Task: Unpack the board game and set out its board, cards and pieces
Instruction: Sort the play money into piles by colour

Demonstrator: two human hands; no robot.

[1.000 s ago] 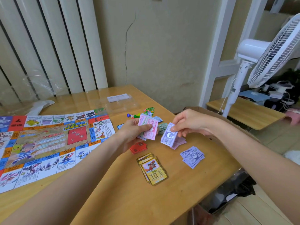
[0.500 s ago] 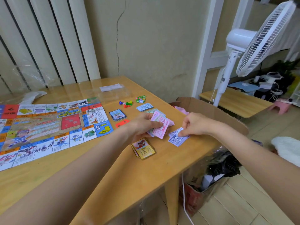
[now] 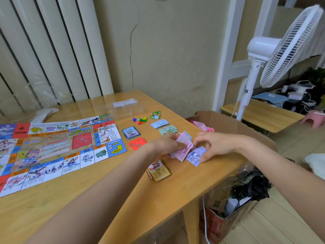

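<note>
Change: right hand [image 3: 216, 147] has lowered since a second ago, purple notes [image 3: 195, 155] now on table [image 3: 105, 187].
Right hand: fingertips pinching purple notes.
Left hand [image 3: 167, 147]: gripping pink notes [image 3: 182, 147].
Yellow cards [image 3: 159, 171]: nearest.
Board [image 3: 52, 148]: left, flat.
Pawns [image 3: 140, 120]: far.

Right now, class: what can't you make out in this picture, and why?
- Game board, head view: its left part is cut off by the frame edge.
- Yellow card stack: top hidden by the left hand.
- Purple notes: print too small to read.
</note>
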